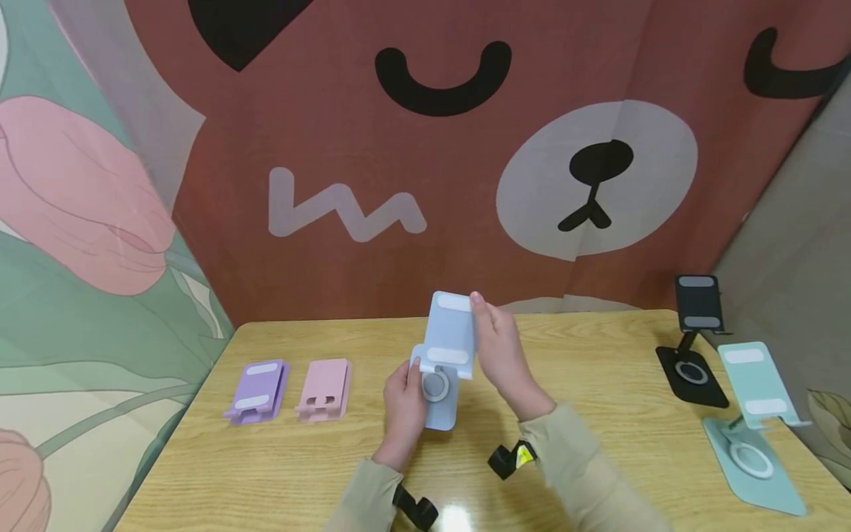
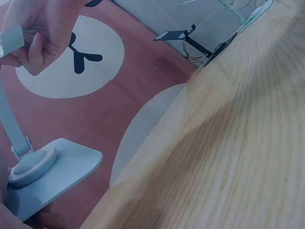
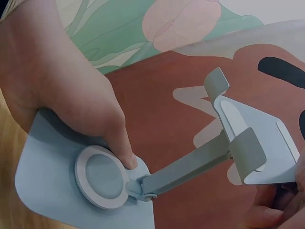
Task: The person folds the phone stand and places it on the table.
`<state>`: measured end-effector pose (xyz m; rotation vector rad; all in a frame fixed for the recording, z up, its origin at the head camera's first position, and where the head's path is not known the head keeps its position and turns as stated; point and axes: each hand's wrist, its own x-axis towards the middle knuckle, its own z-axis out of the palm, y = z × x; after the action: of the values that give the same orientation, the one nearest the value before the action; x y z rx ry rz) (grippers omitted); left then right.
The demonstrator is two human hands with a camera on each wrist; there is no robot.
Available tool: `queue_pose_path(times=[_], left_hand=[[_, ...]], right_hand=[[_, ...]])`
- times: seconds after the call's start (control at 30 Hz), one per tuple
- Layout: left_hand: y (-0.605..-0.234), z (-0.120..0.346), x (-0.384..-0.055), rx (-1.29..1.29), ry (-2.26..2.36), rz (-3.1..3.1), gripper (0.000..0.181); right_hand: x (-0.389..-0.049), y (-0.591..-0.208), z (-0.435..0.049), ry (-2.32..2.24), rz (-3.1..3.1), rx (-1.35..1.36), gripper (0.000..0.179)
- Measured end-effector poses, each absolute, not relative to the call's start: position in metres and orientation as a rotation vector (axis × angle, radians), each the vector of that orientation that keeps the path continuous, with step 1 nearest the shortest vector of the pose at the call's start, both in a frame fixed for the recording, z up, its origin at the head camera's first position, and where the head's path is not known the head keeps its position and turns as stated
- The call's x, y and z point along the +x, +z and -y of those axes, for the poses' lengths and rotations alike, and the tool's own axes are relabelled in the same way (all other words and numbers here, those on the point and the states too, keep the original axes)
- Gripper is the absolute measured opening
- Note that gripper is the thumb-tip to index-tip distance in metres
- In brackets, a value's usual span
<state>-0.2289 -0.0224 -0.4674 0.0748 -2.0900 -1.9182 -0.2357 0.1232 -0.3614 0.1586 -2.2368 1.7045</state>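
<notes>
A light blue phone stand (image 1: 450, 329) is held above the table between both hands, its arm raised and its back plate tilted. My left hand (image 1: 405, 403) grips the base, thumb on top beside the white ring (image 3: 101, 177). My right hand (image 1: 501, 355) pinches the right edge of the upper plate, thumb near the top corner. In the right wrist view the hinged arm (image 3: 186, 164) stretches from the base to the plate with its two front hooks. The left wrist view catches the base (image 2: 66, 164) and part of the right hand (image 2: 45, 33).
On the wooden table (image 1: 299, 473), a purple folded stand (image 1: 259, 391) and a pink folded stand (image 1: 324, 390) lie to the left. A black opened stand (image 1: 698, 303) and a mint green opened stand (image 1: 758, 380) stand at the right edge. A bear-print cloth (image 1: 332, 133) hangs behind.
</notes>
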Motion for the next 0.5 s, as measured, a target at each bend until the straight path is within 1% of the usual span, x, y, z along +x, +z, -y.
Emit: queue_pose_path(times=[0.27,0.5], left_hand=[[-0.467,0.023,-0.229,0.064,-1.890,2.093,0.035],[-0.467,0.025,-0.230,0.107,-1.909,2.080,0.035]], right_hand=[[-0.231,-0.369,-0.120,1.752,2.233,0.123,0.060],[-0.228,-0.376,-0.115,1.784,2.246,0.085,0.059]])
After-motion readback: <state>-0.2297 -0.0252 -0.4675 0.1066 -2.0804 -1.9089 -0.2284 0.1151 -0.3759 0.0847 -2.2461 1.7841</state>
